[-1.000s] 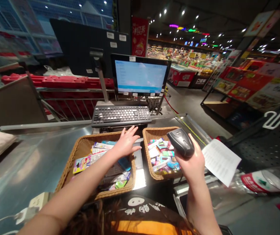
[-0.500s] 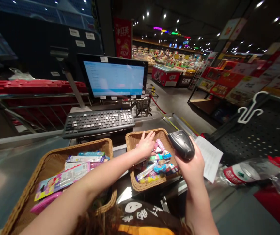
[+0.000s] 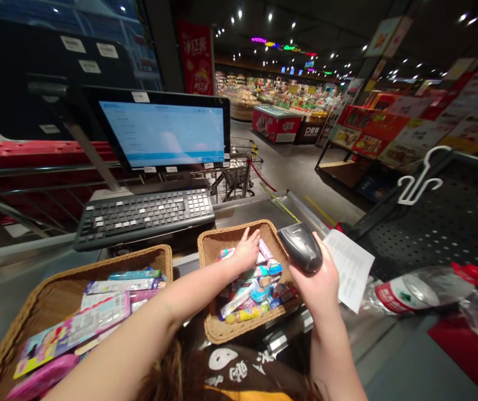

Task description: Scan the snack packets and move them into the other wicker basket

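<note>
My right hand point(image 3: 315, 278) grips a black-and-grey handheld barcode scanner point(image 3: 301, 247), held up over the right edge of a small wicker basket point(image 3: 218, 333). In that basket lies a jumble of small, colourful packaged items point(image 3: 259, 289). My left hand point(image 3: 247, 252) reaches into its far part with fingers stretched out and apart; nothing shows in them, though its underside is hidden. A larger wicker basket point(image 3: 25, 312) stands to the left, partly covered by my left forearm. It holds flat, bright packages point(image 3: 84, 323) and a pink case point(image 3: 44, 379).
Behind the baskets are a keyboard point(image 3: 145, 216) and a lit monitor point(image 3: 167, 133). To the right lie a printed paper sheet point(image 3: 350, 267) and a clear plastic bottle with a red cap point(image 3: 423, 289). A white hanger point(image 3: 420, 181) hangs on a black perforated panel point(image 3: 452, 223).
The view has turned slightly, so the monitor, keyboard and baskets sit further left. My left hand stays in the small basket, and my right hand still holds the scanner.
</note>
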A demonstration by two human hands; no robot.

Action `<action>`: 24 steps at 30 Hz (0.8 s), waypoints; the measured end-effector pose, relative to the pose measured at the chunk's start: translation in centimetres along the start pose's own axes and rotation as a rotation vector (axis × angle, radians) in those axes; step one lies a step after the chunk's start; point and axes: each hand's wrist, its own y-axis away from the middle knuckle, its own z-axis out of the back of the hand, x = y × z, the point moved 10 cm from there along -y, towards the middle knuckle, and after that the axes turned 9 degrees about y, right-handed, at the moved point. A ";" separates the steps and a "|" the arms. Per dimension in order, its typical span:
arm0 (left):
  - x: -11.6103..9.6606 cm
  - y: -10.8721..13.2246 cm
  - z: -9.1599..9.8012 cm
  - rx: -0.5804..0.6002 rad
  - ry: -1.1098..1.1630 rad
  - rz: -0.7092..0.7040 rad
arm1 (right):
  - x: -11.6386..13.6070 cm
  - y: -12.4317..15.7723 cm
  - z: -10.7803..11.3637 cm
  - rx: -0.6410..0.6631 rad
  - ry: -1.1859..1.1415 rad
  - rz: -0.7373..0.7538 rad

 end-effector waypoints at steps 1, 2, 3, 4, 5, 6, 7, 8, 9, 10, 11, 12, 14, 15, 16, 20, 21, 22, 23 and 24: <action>0.1 -0.1 -0.2 -0.003 0.018 0.004 | -0.2 -0.1 -0.1 0.007 0.001 -0.005; 0.4 -0.2 -0.3 -0.007 0.035 0.012 | -0.4 -0.1 -0.2 0.015 0.002 -0.006; 0.7 -0.3 -0.4 -0.008 0.050 0.024 | -0.6 -0.2 -0.3 0.022 0.002 -0.004; 1.1 -0.3 -0.4 -0.008 0.063 0.039 | -0.7 -0.2 -0.3 0.027 0.002 0.000; 1.6 -0.2 -0.4 -0.005 0.072 0.057 | -0.8 -0.3 -0.3 0.030 0.002 0.002; 2.1 0.0 -0.3 -0.002 0.082 0.074 | -1.0 -0.4 -0.3 0.029 0.002 0.001; 2.6 0.2 -0.1 0.001 0.092 0.090 | -1.1 -0.4 -0.2 0.028 0.002 -0.002; 3.1 0.5 0.1 0.004 0.100 0.101 | -1.2 -0.5 -0.1 0.025 0.002 -0.006; 3.4 0.8 0.5 0.007 0.106 0.108 | -1.3 -0.6 -0.1 0.023 0.002 -0.008; 3.8 1.2 0.8 0.009 0.112 0.113 | -1.3 -0.6 0.0 0.020 0.002 -0.009; 4.1 1.7 1.2 0.008 0.120 0.116 | -1.3 -0.7 -0.1 0.018 0.003 -0.008; 4.4 2.2 1.6 0.004 0.130 0.116 | -1.3 -0.7 -0.1 0.014 0.002 -0.005; 4.8 3.3 2.5 -0.022 0.152 0.113 | -1.3 -0.8 -0.2 0.011 -0.005 -0.011; 5.0 3.8 2.9 -0.040 0.160 0.109 | -1.2 -0.8 -0.4 0.013 -0.010 -0.015; 5.1 4.2 3.2 -0.057 0.164 0.103 | -1.1 -0.9 -0.5 0.016 -0.015 -0.020; 5.3 5.3 3.5 -0.078 0.138 0.087 | -0.4 -1.2 -1.2 0.043 -0.035 -0.028; 5.3 5.4 3.5 -0.081 0.130 0.088 | -0.2 -1.3 -1.4 0.046 -0.039 -0.022; 5.3 5.5 3.6 -0.085 0.125 0.093 | 0.0 -1.3 -1.4 0.046 -0.039 -0.012; 5.4 5.6 3.7 -0.092 0.123 0.100 | 0.2 -1.4 -1.5 0.045 -0.036 0.001; 5.5 5.7 3.8 -0.101 0.126 0.107 | 0.4 -1.4 -1.5 0.041 -0.031 0.012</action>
